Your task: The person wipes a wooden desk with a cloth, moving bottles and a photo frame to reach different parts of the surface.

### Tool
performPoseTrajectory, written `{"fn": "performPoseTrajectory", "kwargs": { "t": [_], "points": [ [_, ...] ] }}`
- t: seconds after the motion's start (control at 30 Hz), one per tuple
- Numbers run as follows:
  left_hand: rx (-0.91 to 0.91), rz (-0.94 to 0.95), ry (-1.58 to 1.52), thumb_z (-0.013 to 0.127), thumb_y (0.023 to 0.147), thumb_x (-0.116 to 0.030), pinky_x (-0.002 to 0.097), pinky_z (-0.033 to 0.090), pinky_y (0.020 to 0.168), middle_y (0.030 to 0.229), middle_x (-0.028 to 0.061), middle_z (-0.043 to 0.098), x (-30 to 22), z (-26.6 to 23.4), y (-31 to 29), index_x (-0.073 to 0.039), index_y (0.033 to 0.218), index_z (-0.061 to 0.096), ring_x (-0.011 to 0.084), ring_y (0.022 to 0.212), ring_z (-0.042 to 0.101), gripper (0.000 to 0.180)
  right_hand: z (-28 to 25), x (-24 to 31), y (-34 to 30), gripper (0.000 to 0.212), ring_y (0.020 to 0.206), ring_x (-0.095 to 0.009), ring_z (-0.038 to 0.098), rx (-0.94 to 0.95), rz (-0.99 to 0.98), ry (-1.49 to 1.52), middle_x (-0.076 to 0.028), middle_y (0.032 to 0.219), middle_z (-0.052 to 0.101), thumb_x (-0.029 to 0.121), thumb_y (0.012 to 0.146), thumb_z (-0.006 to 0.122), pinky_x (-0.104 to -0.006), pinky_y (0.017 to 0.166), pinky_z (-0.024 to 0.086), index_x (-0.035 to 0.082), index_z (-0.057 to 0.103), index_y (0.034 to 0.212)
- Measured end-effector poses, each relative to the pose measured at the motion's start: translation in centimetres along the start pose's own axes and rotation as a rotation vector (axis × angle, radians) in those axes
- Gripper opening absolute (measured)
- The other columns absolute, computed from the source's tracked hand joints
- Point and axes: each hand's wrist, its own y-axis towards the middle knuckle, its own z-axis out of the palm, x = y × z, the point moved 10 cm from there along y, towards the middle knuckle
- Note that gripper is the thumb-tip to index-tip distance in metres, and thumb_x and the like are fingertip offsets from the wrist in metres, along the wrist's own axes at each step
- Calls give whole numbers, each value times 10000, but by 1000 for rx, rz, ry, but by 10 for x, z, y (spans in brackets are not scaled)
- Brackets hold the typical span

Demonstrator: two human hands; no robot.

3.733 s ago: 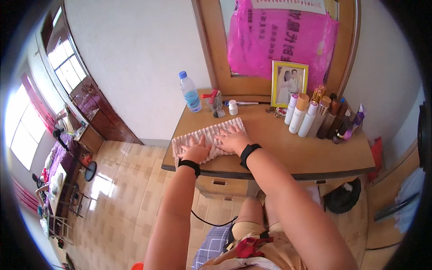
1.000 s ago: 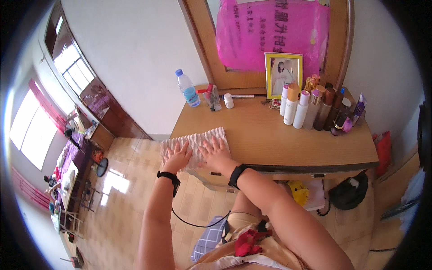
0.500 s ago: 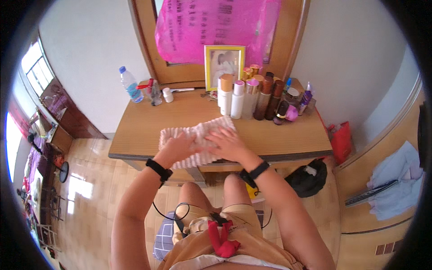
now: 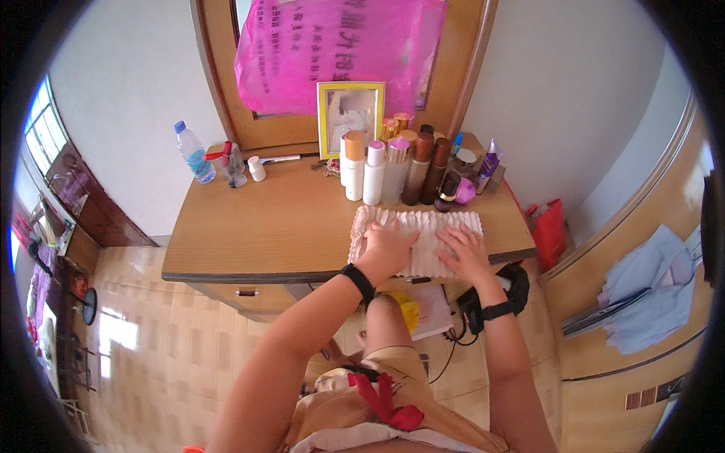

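A folded pale pink, ribbed towel (image 4: 427, 224) lies at the front right of the wooden dressing table (image 4: 249, 234), its near side at the table's front edge. Flat on the towel's left half rests my left hand (image 4: 387, 248), fingers apart. My right hand (image 4: 465, 254) presses on its right half with the fingers spread. Black bands circle both wrists. Just behind the towel stands a cluster of cosmetic bottles, among them a white bottle with a pink cap (image 4: 373, 175) and a brown bottle (image 4: 418, 172).
A yellow picture frame (image 4: 322, 124) leans at the back below a pink plastic bag (image 4: 302, 57). At the back left are a water bottle (image 4: 195, 155), a glass (image 4: 235, 167) and a small white jar (image 4: 257, 170). A red bag (image 4: 549, 235) stands right of the table.
Both hands and the towel have moved right along the tabletop, from the middle to the front right. The towel now lies straighter. The view has shifted slightly to the right.
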Motion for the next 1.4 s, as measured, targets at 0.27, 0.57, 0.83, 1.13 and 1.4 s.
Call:
{"fn": "performPoseTrajectory", "kwargs": {
  "t": [0.27,0.57,0.83,1.13,1.4],
  "points": [
    [-2,-158,-44,441,868,-337,614,422,804,1367,181,358,77,11,-43,-277,1362,365,509,1120,413,504,22,81,25,444,1242,-339,356,62,29,11,-42,1304,464,443,850,535,-470,1031,234,226,531,1236],
    [-17,-467,-62,423,852,-357,729,295,862,1406,117,338,238,41,-135,-309,1360,349,541,1205,323,515,96,231,107,562,1306,-366,264,112,-209,-18,-69,1423,333,520,876,418,-484,1066,180,208,402,1344],
    [50,-917,-260,404,840,-339,645,236,980,1465,101,252,335,54,-278,-357,1365,328,543,1248,260,531,129,391,138,654,1338,-370,207,495,-423,-39,-79,1458,274,587,847,404,-505,1059,203,219,341,1383],
    [29,-952,-261,422,821,-316,626,231,983,1409,144,330,348,60,-295,-304,1343,391,498,1231,319,523,144,415,139,671,1329,-401,210,548,-531,-11,-87,1469,243,608,842,392,-470,1080,192,220,334,1387],
    [96,-632,-494,484,801,-456,566,273,1002,1271,131,509,325,60,-200,-238,1326,437,342,1213,431,570,147,330,198,720,1232,-305,420,709,-372,23,-180,1357,403,573,864,403,-388,1019,328,68,323,1370]
  ]
}}
